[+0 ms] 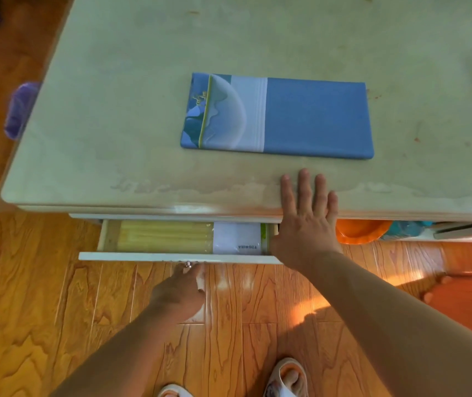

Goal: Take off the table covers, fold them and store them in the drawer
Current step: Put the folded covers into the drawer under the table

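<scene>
Pulling the drawer (180,257) knob with my left hand (182,293), my flat, empty right hand (308,222) braces the table (114,124) edge; the folded cover (277,117) lies crosswise at twelve o'clock, nearer it.

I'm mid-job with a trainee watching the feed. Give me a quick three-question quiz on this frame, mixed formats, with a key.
1. True or false: the folded blue cover already lies inside the drawer.
2. Multiple choice: the left hand is at A) the drawer knob, B) the cover, C) the orange bowl.
3. Fill in: the right hand lies flat, fingers straight, on the table's ____ edge.

Key: 1 false, it lies on the tabletop while the drawer stands partly open; 2 A; 3 near (front).
</scene>
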